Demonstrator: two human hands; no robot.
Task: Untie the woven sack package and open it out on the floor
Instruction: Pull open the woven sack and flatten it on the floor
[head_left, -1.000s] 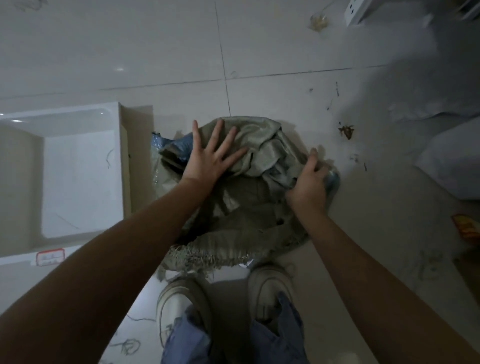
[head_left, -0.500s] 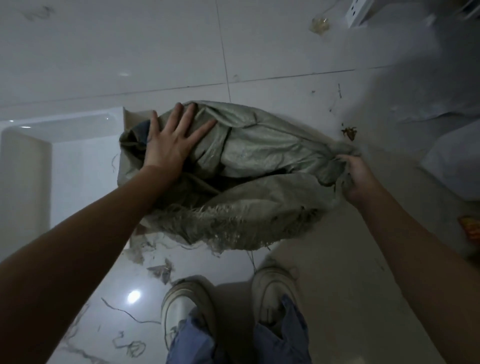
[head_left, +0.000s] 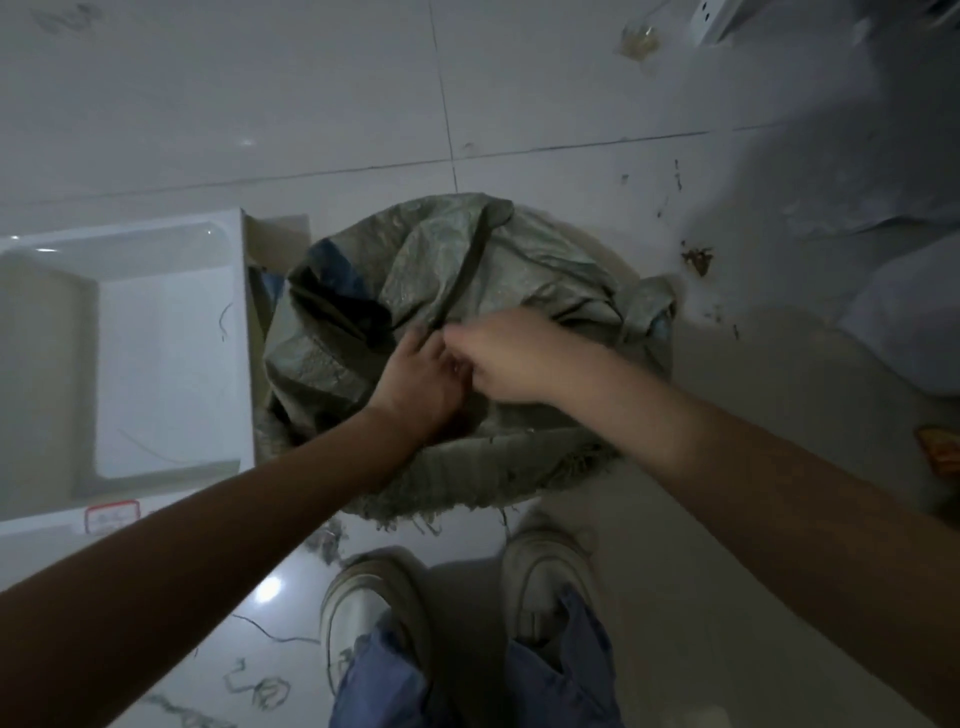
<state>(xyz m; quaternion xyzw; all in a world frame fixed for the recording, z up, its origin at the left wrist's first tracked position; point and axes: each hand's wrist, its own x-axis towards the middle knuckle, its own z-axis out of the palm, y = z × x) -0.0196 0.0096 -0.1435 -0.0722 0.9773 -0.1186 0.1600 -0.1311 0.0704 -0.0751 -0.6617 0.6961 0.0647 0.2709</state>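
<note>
Left hand (head_left: 421, 382): pinching sack (head_left: 467, 291) fold, centre.
Right hand (head_left: 511, 358): clenched on same fold.
Risk: frayed weave tearing if yanked.

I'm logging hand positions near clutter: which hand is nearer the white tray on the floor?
Left. The left hand rests on the woven sack, on the side toward the white tray; the right hand lies just beyond it, farther from the tray.
</note>
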